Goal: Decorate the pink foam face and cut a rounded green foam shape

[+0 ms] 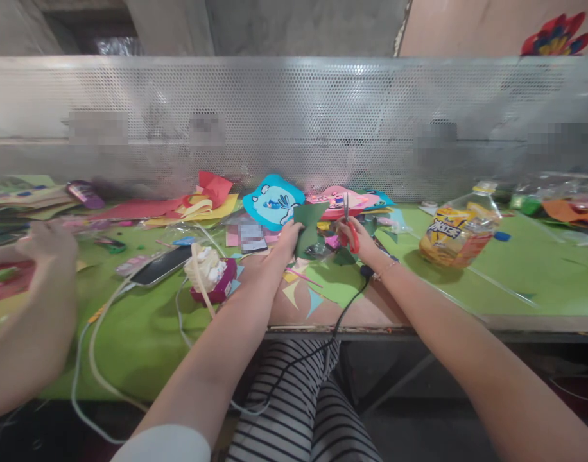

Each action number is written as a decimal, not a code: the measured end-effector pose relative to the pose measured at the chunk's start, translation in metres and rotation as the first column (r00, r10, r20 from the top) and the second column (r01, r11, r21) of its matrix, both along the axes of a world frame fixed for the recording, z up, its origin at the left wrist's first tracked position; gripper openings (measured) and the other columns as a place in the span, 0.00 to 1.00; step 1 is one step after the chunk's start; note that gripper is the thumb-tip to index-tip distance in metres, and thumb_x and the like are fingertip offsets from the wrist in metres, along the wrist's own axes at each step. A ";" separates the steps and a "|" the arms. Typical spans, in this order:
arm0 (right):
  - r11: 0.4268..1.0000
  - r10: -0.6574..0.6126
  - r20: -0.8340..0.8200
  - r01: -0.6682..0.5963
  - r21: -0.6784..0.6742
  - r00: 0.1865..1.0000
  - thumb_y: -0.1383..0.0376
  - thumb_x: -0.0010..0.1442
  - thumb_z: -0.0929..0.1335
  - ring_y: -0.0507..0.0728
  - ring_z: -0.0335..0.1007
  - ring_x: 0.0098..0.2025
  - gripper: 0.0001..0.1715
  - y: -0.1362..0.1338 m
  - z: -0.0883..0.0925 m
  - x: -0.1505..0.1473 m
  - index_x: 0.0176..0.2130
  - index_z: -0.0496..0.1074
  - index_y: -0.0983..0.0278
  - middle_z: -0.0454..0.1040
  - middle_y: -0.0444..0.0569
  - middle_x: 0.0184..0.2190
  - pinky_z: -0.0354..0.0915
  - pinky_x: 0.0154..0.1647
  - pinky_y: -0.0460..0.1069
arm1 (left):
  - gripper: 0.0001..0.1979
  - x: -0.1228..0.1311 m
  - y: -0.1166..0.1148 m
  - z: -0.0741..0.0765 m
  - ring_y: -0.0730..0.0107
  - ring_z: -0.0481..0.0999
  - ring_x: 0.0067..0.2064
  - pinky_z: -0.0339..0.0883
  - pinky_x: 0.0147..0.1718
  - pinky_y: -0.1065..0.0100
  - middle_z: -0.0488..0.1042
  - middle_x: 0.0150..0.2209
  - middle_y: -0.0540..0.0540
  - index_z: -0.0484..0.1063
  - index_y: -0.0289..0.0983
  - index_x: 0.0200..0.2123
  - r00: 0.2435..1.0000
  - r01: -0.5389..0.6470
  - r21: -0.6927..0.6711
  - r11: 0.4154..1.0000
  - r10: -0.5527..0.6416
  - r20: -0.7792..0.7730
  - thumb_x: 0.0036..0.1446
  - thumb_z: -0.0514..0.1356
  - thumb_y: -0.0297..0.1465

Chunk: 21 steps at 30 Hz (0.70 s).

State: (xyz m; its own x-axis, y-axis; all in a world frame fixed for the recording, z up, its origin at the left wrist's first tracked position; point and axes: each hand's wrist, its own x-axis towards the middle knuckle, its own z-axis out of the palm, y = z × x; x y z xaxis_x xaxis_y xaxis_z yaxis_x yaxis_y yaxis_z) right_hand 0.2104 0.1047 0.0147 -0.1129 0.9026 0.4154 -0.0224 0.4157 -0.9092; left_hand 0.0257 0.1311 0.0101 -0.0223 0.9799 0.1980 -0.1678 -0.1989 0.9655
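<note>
My left hand is closed on a dark green paper piece, which stands up from its fingers with one edge cut in a curve. A little to the right, my right hand grips red-handled scissors, their blades pointing up and apart from the paper. Behind the green paper lies a blue paper cutout with a drawing on it. A pink cutout rests behind the scissors. Triangular paper scraps are scattered on the table in front of my hands.
To the right stands a plastic bottle with a yellow label. A phone and a purple box with white stuff on top lie left. Cables run over the table edge. Another person's arm is at far left. A perforated metal panel closes the back.
</note>
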 end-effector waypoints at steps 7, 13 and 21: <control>0.986 -0.023 -0.029 0.017 -0.167 0.999 0.49 0.39 0.74 0.48 0.57 0.18 0.25 0.002 -0.001 -0.002 0.27 0.62 0.61 0.61 0.38 0.17 0.56 0.17 0.45 | 0.08 -0.004 0.010 -0.005 0.58 0.73 0.44 0.64 0.46 0.59 0.75 0.40 0.40 0.69 0.36 0.36 0.845 -0.236 0.337 0.912 0.364 -0.393 0.56 0.53 0.32; 0.992 0.008 0.071 0.001 -0.130 0.997 0.45 0.43 0.71 0.48 0.58 0.15 0.26 -0.003 -0.001 -0.001 0.24 0.60 0.61 0.62 0.38 0.13 0.55 0.14 0.44 | 0.09 -0.006 0.009 -0.003 0.60 0.73 0.45 0.64 0.45 0.61 0.75 0.42 0.39 0.68 0.35 0.39 0.797 -0.288 0.347 0.892 0.425 -0.429 0.58 0.53 0.32; 0.985 0.025 0.063 -0.014 -0.173 0.998 0.41 0.44 0.70 0.49 0.60 0.14 0.28 0.000 -0.003 0.000 0.26 0.63 0.62 0.65 0.40 0.15 0.58 0.14 0.45 | 0.09 -0.008 0.004 0.000 0.60 0.73 0.45 0.63 0.45 0.63 0.75 0.42 0.40 0.68 0.36 0.40 0.752 -0.311 0.442 0.842 0.502 -0.428 0.60 0.52 0.32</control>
